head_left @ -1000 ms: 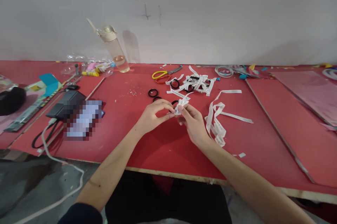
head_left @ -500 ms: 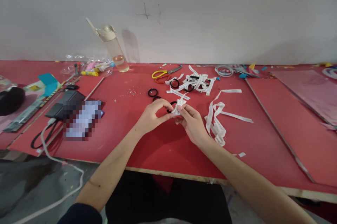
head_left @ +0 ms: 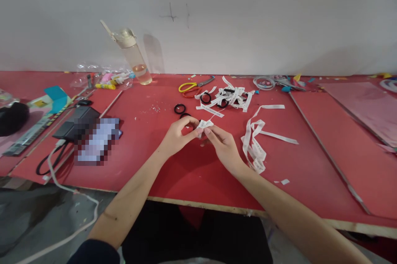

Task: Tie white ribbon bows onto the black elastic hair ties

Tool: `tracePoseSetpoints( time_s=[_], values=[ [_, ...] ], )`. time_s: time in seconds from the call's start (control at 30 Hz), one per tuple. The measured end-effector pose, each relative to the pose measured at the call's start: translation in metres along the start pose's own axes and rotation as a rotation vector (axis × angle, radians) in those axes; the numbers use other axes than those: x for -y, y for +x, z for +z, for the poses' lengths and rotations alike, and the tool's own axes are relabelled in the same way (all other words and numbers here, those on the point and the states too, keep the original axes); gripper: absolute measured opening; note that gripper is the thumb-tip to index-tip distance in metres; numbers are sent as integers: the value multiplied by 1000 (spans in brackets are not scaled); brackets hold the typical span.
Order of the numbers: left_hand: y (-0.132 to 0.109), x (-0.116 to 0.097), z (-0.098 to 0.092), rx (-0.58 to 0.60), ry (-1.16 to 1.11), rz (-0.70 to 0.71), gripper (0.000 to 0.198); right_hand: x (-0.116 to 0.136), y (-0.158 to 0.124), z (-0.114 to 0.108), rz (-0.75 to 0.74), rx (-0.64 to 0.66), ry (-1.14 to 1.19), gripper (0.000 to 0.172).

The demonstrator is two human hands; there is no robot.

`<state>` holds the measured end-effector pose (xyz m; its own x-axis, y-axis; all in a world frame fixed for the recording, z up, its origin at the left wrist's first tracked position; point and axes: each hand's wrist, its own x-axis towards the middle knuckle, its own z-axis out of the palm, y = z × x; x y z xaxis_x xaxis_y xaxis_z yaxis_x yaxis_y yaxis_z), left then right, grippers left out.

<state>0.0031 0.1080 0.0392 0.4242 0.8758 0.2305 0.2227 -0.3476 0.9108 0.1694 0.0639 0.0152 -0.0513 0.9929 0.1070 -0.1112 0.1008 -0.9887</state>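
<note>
A short white ribbon (head_left: 205, 124) printed with dark letters is folded into a knot-like shape above the red table. My left hand (head_left: 180, 135) pinches it from one side between thumb and fingers. From the other side my right hand (head_left: 225, 144) grips the same ribbon with its thumb on top. A bit of black shows behind the left fingers, mostly hidden. Just beyond lie black elastic rings (head_left: 180, 109). Further back is a heap of black rings tied with printed white ribbon (head_left: 234, 97). Right of my hands, a loose length of white ribbon (head_left: 247, 140) lies crumpled.
Yellow-and-red-handled cutters (head_left: 189, 88) lie behind the rings. A tilted-looking water bottle (head_left: 136, 63) stands by the wall. At left are a black power adapter (head_left: 66, 127), a blurred phone (head_left: 99, 140) and a white cable (head_left: 93, 202) hanging over the table edge.
My hands have shifted slightly left with the ribbon. The ribbon has turned and spread between the fingertips, and my right thumb has moved lower on it.
</note>
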Motion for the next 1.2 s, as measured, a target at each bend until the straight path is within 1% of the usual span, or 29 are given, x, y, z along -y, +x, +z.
tracePoseSetpoints(
  time_s=[0.07, 0.13, 0.2, 0.27, 0.33, 0.4, 0.53, 0.67, 0.77, 0.9, 1.07, 1.2],
  values=[
    [0, 0, -1, -3, -12, -7, 14, -2, 0, -1, -31, -65, -22, 27],
    [0, -1, -1, 5, -15, -22, 12, -3, 0, -3, -95, -161, -68, 26],
    [0, -1, -1, 20, -40, -42, 13, -2, 0, -6, -186, -220, -191, 25],
    [0, 0, -1, 23, -91, -66, 15, 2, 1, -9, -267, -203, -341, 18],
    [0, 2, -1, 20, -149, -99, 19, 5, 2, -11, -307, -163, -425, 14],
    [1, 3, -1, 31, -179, -130, 22, 7, 2, -11, -309, -149, -420, 14],
    [1, 2, -1, 69, -193, -152, 25, 6, 2, -10, -299, -168, -375, 12],
    [1, 1, 0, 89, -243, -182, 30, 6, 1, -9, -311, -180, -397, 8],
    [1, 5, 0, 87, -286, -194, 31, 6, 1, -9, -313, -190, -407, 6],
    [1, 8, 0, 67, -320, -204, 29, 4, 0, -9, -288, -202, -378, 7],
    [0, 5, 1, 56, -356, -239, 31, 1, 0, -9, -272, -216, -358, 8],
    [0, 2, 2, 53, -433, -271, 33, 0, 0, -9, -264, -211, -336, 7]
  ],
)
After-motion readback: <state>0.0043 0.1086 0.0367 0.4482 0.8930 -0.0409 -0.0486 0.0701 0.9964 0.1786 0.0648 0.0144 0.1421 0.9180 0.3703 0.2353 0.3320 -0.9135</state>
